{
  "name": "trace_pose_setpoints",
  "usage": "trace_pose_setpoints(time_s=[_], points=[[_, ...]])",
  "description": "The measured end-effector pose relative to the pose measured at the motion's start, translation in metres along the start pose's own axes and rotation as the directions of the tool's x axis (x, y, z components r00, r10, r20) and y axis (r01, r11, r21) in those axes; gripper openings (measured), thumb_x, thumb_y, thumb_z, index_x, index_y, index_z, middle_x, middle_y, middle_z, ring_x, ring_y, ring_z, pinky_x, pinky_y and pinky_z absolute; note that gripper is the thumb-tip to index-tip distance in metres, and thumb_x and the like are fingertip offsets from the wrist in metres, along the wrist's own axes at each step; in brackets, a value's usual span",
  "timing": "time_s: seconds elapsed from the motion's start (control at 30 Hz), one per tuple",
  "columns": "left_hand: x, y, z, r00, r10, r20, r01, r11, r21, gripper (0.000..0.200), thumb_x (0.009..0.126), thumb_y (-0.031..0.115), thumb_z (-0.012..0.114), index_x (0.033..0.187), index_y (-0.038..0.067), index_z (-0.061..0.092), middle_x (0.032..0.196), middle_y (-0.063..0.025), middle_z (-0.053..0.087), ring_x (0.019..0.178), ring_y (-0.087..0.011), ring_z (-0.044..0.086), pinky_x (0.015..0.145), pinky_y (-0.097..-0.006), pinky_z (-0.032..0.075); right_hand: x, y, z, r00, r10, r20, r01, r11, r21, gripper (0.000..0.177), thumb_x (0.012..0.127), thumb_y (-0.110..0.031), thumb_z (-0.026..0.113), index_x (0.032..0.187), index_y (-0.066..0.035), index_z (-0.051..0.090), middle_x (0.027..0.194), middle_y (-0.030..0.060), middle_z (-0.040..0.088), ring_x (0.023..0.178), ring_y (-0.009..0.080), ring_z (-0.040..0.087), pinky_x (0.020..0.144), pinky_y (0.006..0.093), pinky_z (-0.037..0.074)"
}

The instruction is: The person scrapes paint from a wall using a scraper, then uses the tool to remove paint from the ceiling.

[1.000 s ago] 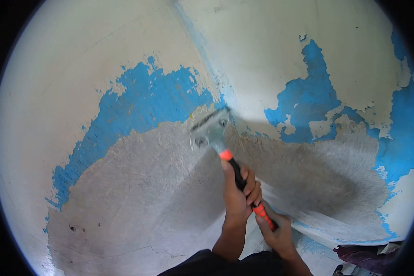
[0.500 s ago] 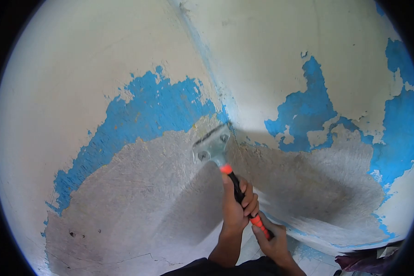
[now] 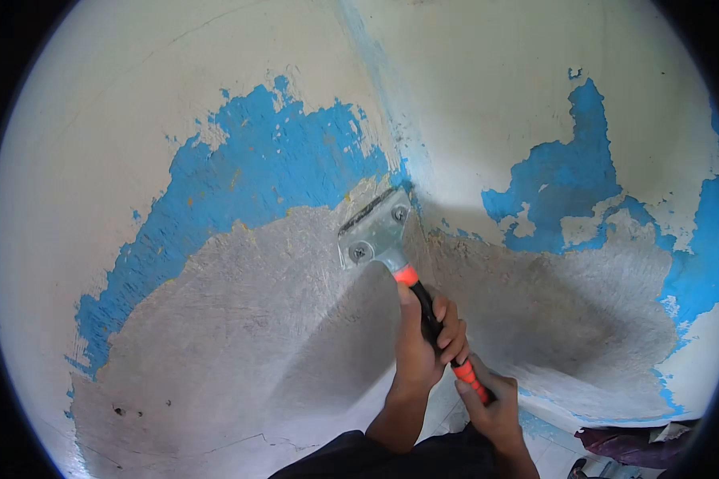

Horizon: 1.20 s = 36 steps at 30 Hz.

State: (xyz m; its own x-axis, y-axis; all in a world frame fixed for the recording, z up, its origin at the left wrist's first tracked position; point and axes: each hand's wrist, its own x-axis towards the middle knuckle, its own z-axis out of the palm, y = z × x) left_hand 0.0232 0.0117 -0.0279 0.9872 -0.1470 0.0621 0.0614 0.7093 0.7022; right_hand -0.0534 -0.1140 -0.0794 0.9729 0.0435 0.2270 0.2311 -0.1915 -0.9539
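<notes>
A long-handled paint scraper [image 3: 378, 229] has its wide metal head against the left wall, close to the inside corner. Two screws show on that head, and the handle is black and orange. My left hand [image 3: 430, 343] is wrapped around the black middle of the handle, thumb laid along it. Lower down, my right hand [image 3: 493, 409] grips the orange end. Just above the blade lies a band of blue paint [image 3: 272, 172] with ragged edges. Bare grey plaster [image 3: 216, 335] spreads below it.
Pale paint [image 3: 96, 136] covers the upper walls. On the right wall are more blue patches [image 3: 563, 188] and a bare grey area [image 3: 559, 319]. At the lower right, a dark purplish cloth-like heap [image 3: 635, 449] lies near the pale floor [image 3: 547, 451].
The view has shifted a little, so the scraper and both hands appear slightly farther right. Against the wall, the blade stays near the same spot by the corner. Both hands keep their grip.
</notes>
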Motion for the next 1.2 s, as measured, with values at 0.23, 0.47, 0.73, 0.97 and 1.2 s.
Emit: trace_pose_setpoints(time_s=[0.23, 0.47, 0.73, 0.97, 1.2], points=[[-0.002, -0.001, -0.005, 0.999, -0.001, 0.037, 0.002, 1.0, -0.007, 0.058, 0.095, 0.068, 0.028, 0.084, 0.012, 0.039, 0.056, 0.0002, 0.034, 0.038, -0.0106, 0.032, 0.041, -0.0276, 0.036, -0.004, 0.003, 0.001, 1.0, -0.012, 0.001, 0.012, 1.0, 0.012, 0.044, 0.085, -0.011, 0.071, 0.125, 0.004, 0.06, 0.06, 0.0117, 0.052, 0.059, 0.0087, 0.047, 0.058, 0.0273, 0.044], [-0.003, -0.002, 0.003, 0.999, 0.029, 0.012, -0.029, 0.999, -0.032, 0.055, 0.099, 0.063, 0.024, 0.083, 0.013, 0.04, 0.055, 0.0017, 0.033, 0.037, -0.0095, 0.032, 0.038, -0.0284, 0.036, -0.001, -0.003, -0.006, 1.0, -0.019, 0.004, 0.019, 1.0, -0.002, 0.044, 0.085, -0.01, 0.071, 0.126, 0.002, 0.06, 0.06, 0.011, 0.051, 0.058, 0.0089, 0.045, 0.057, 0.027, 0.044], [0.004, 0.005, 0.009, 0.999, 0.037, 0.038, -0.038, 0.999, 0.026, 0.055, 0.098, 0.064, 0.023, 0.083, 0.013, 0.04, 0.055, 0.0014, 0.033, 0.037, -0.0097, 0.031, 0.038, -0.029, 0.037, 0.002, -0.003, -0.006, 0.999, -0.04, -0.019, 0.041, 0.999, 0.021, 0.044, 0.085, -0.011, 0.07, 0.126, 0.002, 0.06, 0.058, 0.0099, 0.048, 0.055, 0.0103, 0.043, 0.055, 0.0264, 0.042], [-0.002, 0.002, 0.003, 0.998, 0.041, 0.05, -0.041, 0.999, 0.008, 0.055, 0.098, 0.064, 0.024, 0.083, 0.014, 0.04, 0.056, 0.0017, 0.034, 0.037, -0.0094, 0.032, 0.039, -0.029, 0.038, 0.001, -0.001, -0.007, 0.999, -0.048, 0.013, 0.048, 0.999, -0.011, 0.045, 0.086, -0.012, 0.07, 0.127, 0.0, 0.06, 0.059, 0.0096, 0.048, 0.056, 0.0096, 0.043, 0.057, 0.0267, 0.043], [-0.004, 0.0, 0.006, 0.999, 0.025, 0.044, -0.025, 1.0, -0.015, 0.059, 0.095, 0.069, 0.025, 0.082, 0.014, 0.039, 0.056, 0.001, 0.035, 0.039, -0.0107, 0.034, 0.042, -0.0293, 0.038, 0.002, -0.007, -0.012, 0.999, -0.048, 0.014, 0.047, 0.999, 0.012, 0.043, 0.086, -0.01, 0.068, 0.128, 0.0, 0.06, 0.063, 0.0116, 0.053, 0.06, 0.0083, 0.046, 0.06, 0.0264, 0.044]])
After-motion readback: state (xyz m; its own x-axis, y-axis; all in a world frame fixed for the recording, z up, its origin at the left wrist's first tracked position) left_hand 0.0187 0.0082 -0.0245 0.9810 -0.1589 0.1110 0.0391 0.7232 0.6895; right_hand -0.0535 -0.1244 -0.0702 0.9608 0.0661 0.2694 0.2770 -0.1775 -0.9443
